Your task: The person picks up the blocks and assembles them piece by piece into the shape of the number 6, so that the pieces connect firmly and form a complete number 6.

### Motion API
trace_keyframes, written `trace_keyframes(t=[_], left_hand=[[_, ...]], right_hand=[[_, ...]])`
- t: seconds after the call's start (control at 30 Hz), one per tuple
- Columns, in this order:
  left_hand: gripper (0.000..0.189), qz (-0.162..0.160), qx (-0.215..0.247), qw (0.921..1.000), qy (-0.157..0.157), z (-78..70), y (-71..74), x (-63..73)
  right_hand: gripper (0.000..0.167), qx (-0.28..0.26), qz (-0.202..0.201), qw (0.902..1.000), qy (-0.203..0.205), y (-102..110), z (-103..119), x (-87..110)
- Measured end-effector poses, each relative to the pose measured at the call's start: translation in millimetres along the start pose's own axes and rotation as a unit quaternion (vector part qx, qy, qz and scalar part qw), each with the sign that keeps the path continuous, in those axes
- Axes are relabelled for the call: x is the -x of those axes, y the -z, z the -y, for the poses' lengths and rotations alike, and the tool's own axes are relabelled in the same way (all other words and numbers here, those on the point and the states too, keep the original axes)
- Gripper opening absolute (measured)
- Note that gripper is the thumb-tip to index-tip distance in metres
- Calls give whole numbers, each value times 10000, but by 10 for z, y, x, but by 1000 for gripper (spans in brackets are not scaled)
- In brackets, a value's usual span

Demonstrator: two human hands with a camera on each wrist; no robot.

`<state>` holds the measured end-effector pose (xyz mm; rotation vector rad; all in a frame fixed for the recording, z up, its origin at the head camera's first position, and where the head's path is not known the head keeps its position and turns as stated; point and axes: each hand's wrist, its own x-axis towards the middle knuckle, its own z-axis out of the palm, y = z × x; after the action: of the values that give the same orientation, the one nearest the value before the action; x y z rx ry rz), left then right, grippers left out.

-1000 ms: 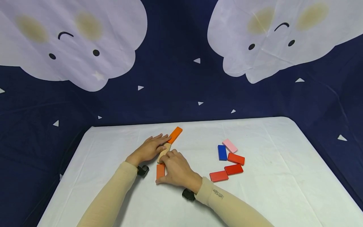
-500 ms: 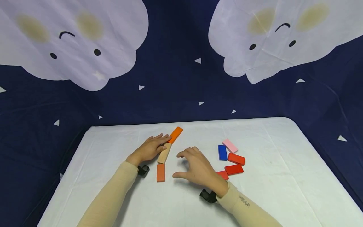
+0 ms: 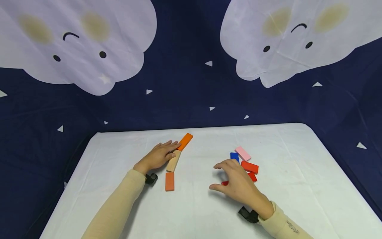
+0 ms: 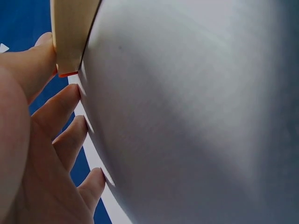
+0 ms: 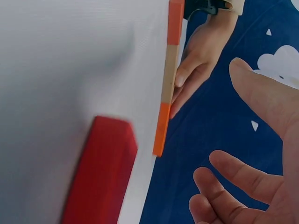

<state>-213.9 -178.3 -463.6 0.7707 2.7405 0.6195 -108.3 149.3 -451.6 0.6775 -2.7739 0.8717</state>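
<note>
On the left side of the table three blocks lie flat, end to end: an orange block (image 3: pixel 185 141) at the far end, a plain wooden block (image 3: pixel 173 161) in the middle and a darker orange block (image 3: pixel 169 181) nearest. My left hand (image 3: pixel 157 157) rests beside the wooden and far orange blocks, its fingers straight and touching them. My right hand (image 3: pixel 240 182) hovers with thumb and fingers spread, holding nothing. It is over the red blocks and partly hides them. One red block (image 5: pixel 103 168) shows large and blurred in the right wrist view.
Around the right hand lie a pink block (image 3: pixel 243 153), a blue block (image 3: pixel 234 156) and a red block (image 3: pixel 250 167). A white cloth covers the table (image 3: pixel 203 212). Behind its far edge hangs a dark blue cloth (image 3: pixel 179 106) with white clouds.
My right hand has let go of the darker orange block and moved right, over the red blocks. My left hand and the row of three blocks have stayed in place.
</note>
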Motion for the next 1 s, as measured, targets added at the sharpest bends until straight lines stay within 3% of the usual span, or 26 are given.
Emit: trace_keyframes(t=[0.5, 0.83, 1.0], left_hand=[[52, -22, 47, 10000, -55, -9, 2, -5], [52, -5, 76, 9999, -69, -8, 11, -9], [52, -21, 57, 10000, -45, -11, 7, -2]], right_hand=[[53, 773, -311, 9965, -15, 56, -214, 375], [59, 1307, -177, 9902, -460, 84, -204, 468], [47, 1405, -102, 9889, -472, 99, -184, 462]])
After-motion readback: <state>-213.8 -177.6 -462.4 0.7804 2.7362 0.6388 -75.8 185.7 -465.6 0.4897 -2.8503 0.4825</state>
